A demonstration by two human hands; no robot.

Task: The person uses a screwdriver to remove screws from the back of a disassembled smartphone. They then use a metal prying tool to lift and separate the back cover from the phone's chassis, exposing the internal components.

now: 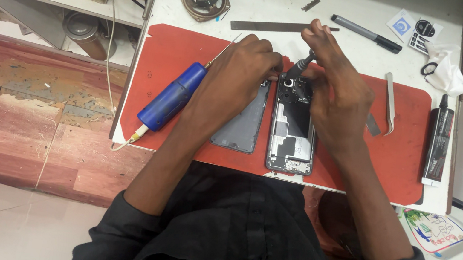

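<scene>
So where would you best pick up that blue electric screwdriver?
Probably around the thick blue barrel of the blue screwdriver, coming from the left and above. It lies slanted on the red mat, thin bit pointing up-right under the left hand, so the barrel's left side is free.

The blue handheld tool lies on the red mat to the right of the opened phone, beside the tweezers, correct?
Not quite. In the head view the blue handheld tool lies on the red mat to the left of the opened phone, beyond the left hand. The tweezers lie on the right.
</scene>
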